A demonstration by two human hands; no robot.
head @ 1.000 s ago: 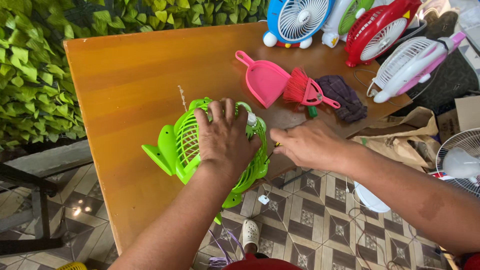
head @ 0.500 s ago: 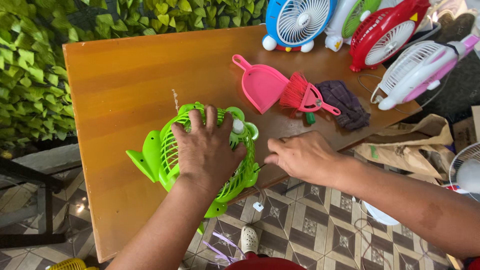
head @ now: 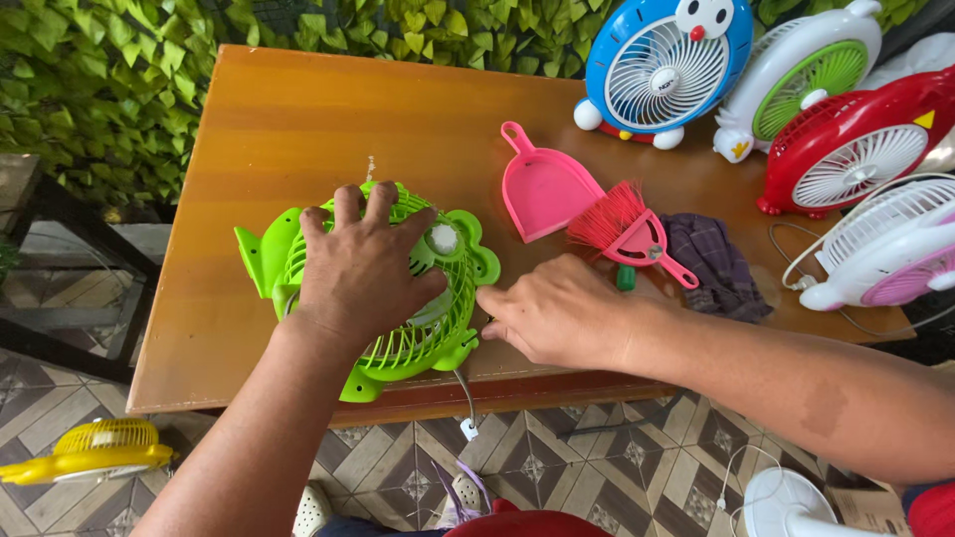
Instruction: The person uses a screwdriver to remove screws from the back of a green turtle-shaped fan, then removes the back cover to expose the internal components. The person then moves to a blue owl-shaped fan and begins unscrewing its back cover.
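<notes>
Pressing down with fingers spread, the left hand lies flat on a green fan that rests on its back near the front edge of a wooden table. Part of the fan's base juts past that edge, and its white cord dangles toward the tiled floor. Just right of the fan, the right hand rests loosely curled on the table by the front edge, fingertips close to the fan's rim; whether they pinch anything cannot be told. Below the table, a yellow fan lies on the floor at the left. Farther back, mid-table, sit a pink dustpan, a red brush and a dark cloth. Along the far right edge stand a blue fan, a white and green fan, a red fan and a white and pink fan. Leafy greenery runs behind the table.
</notes>
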